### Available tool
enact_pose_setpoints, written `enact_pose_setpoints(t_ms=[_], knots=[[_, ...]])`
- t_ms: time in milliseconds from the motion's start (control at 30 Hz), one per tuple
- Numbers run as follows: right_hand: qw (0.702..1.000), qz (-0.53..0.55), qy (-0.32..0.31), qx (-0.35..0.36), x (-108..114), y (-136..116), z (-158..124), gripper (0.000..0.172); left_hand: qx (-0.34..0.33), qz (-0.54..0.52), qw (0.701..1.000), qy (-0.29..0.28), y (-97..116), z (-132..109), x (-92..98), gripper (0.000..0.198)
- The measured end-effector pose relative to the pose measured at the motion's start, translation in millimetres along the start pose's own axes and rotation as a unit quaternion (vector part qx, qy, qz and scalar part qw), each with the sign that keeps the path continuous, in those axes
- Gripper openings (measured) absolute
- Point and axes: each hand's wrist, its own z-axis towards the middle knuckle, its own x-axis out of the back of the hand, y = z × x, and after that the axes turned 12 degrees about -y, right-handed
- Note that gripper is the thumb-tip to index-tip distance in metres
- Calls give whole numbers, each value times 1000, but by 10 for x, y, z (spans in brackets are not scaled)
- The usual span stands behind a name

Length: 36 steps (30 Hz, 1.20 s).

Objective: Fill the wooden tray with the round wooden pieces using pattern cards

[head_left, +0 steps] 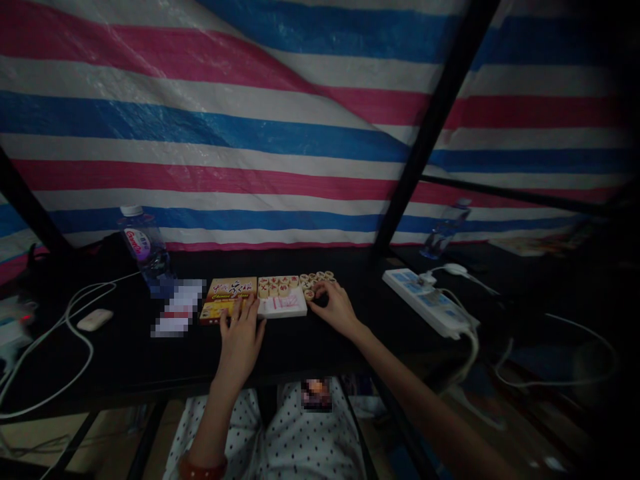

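Note:
A white tray (pixel 283 305) holding round wooden game pieces (pixel 274 287) sits on the black table, with its printed box lid (pixel 226 299) lying just to its left. More round pieces (pixel 316 277) lie loose to the right of the tray. My left hand (pixel 242 339) rests flat on the table, fingers stretched out, its fingertips touching the near edges of the lid and the tray. My right hand (pixel 336 307) is curled over the loose pieces, its fingertips pinching one small piece (pixel 309 294) beside the tray's right end.
A water bottle (pixel 147 251) stands at the left, with a blurred card (pixel 179 308), a small white device (pixel 95 320) and white cables (pixel 75 347) nearby. A white power strip (pixel 431 303) lies at the right, a second bottle (pixel 445 230) behind it. A striped tarp (pixel 280 127) and a black pole (pixel 430 127) close the back.

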Motion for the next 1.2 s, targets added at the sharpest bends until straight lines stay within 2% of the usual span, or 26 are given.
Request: enact_pose_setpoints(t_ms=[200,1033,1200], knots=[[1000,1,3,10,-14,13,13,15,2,-1,1000,-2,5,0,11,42],[999,-25,6,48,21,-60,-15,11,-1,-9,1000,-5,-3,3,6,43],[995,-41,60,70,63,-157,25,15,-4,-9,1000,-3,1,-4,18,43]])
